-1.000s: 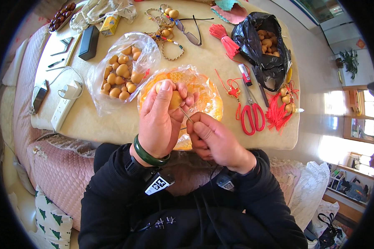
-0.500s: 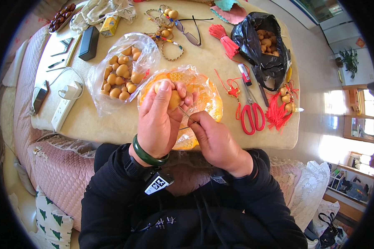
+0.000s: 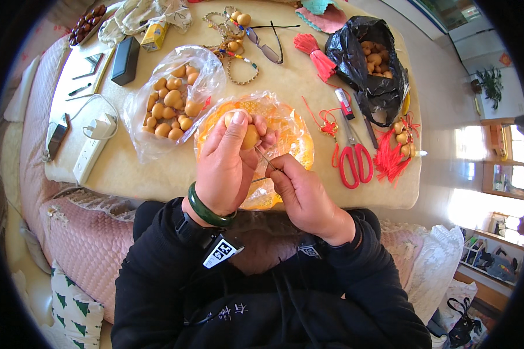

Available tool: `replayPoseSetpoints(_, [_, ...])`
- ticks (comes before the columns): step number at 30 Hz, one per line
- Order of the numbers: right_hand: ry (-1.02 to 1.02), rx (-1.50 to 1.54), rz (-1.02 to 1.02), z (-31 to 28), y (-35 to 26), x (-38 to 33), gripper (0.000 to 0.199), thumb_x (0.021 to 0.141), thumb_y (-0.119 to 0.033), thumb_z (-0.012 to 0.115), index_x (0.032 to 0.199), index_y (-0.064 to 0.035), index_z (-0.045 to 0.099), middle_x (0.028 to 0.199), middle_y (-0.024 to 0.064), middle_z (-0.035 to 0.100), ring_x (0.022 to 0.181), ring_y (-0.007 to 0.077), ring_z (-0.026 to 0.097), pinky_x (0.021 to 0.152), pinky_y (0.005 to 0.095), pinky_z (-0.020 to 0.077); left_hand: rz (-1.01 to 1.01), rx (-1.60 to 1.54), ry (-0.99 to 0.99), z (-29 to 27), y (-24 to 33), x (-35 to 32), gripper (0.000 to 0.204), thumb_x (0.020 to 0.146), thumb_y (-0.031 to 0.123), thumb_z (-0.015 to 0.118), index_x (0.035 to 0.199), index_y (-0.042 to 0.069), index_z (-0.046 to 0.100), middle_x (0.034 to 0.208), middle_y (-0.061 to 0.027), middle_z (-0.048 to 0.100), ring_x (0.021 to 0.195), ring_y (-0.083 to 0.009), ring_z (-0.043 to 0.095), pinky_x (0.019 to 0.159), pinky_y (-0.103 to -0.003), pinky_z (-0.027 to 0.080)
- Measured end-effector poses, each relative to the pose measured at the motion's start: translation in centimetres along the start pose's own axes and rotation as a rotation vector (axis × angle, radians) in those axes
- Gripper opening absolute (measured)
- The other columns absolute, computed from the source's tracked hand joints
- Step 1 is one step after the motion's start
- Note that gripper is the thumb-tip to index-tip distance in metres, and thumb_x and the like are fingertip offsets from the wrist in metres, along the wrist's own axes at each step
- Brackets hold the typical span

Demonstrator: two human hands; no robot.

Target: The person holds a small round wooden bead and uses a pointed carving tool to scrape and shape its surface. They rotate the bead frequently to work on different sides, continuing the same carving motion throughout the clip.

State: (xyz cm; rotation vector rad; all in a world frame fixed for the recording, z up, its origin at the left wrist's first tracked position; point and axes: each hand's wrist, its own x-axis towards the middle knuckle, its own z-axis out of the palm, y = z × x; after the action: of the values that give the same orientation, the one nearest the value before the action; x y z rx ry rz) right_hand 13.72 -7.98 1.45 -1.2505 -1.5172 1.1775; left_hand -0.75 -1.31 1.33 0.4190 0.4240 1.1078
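Observation:
A small tan gourd (image 3: 251, 137) sits in my left hand (image 3: 222, 163), fingers wrapped round it and thumb on top. My right hand (image 3: 301, 193) pinches a thin metal pick (image 3: 264, 156), its tip against the gourd's lower right side. A second thin dark shaft shows below it, mostly hidden by the fingers. Both hands are above an orange-patterned plastic bag (image 3: 294, 136) spread on the table. Left of it, an open clear plastic bag (image 3: 135, 131) holds several tan gourds (image 3: 172, 99).
On the right are red scissors (image 3: 356, 166), a utility knife (image 3: 343, 103), a red tassel (image 3: 390, 160) with gourds, and a black bag (image 3: 370, 87) of gourds. Glasses (image 3: 268, 49) and beaded strings (image 3: 230, 46) lie at the back. A power strip (image 3: 90, 154) is at the left.
My hands stay almost in place. The whole view shifts slightly, and the pick remains against the gourd.

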Motion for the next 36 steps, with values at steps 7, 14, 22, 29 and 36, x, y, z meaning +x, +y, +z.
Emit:
replayPoseSetpoints(7, [-0.366,1.242,0.713,-3.0,-0.7,-0.6,0.03,0.108,-0.038,0.045,0.107,-0.0082,0.049,0.064,-0.0043,0.034,0.046,0.0061,0.029,0.043,0.0225,0.0259,-0.048,-0.099,-0.144,-0.4,-0.4,0.1,0.016,0.109,0.026,0.045,0.108,0.012,0.052,0.101,-0.0057,0.054,0.097,-0.0217,0.054,0.089,-0.035,0.044])
replayPoseSetpoints(14, [0.131,-0.226,-0.179,0.7,1.3,-0.2,0.029,0.108,-0.036,0.044,0.106,-0.0075,0.05,0.064,-0.0036,0.035,0.048,0.0072,0.03,0.044,0.0234,0.0269,0.016,0.002,-0.047,-0.2,-1.1,-0.1,0.017,0.109,0.027,0.044,0.106,0.012,0.052,0.101,-0.0054,0.055,0.096,-0.0213,0.054,0.09,-0.037,0.045])
replayPoseSetpoints(22, [-0.226,0.616,0.308,-2.7,0.8,-0.3,0.015,0.106,-0.017,0.05,0.104,-0.0023,0.052,0.072,0.0057,0.057,0.057,0.0205,0.057,0.053,0.0342,0.0461,-0.078,-0.104,-0.078,-0.2,-0.7,-0.1,0.016,0.109,0.024,0.043,0.105,0.011,0.053,0.099,-0.0058,0.056,0.096,-0.0212,0.056,0.094,-0.04,0.047])
replayPoseSetpoints(29, [0.027,-0.184,-0.021,-0.3,0.6,-0.5,0.016,0.107,-0.02,0.049,0.104,-0.0041,0.052,0.072,0.0,0.053,0.057,0.0158,0.052,0.051,0.032,0.0432,-0.107,-0.046,-0.051,-0.6,-0.8,0.2,0.016,0.109,0.025,0.045,0.107,0.011,0.053,0.101,-0.0058,0.056,0.097,-0.0227,0.057,0.094,-0.039,0.047])
replayPoseSetpoints(36, [-0.194,0.577,0.359,-2.0,0.1,0.0,0.017,0.107,-0.022,0.05,0.103,-0.0055,0.053,0.068,-0.0008,0.047,0.048,0.0106,0.041,0.045,0.0275,0.0361,0.009,0.009,-0.071,-0.3,-0.4,0.3,0.018,0.108,0.023,0.046,0.103,0.008,0.053,0.098,-0.007,0.056,0.094,-0.0214,0.055,0.099,-0.041,0.045])
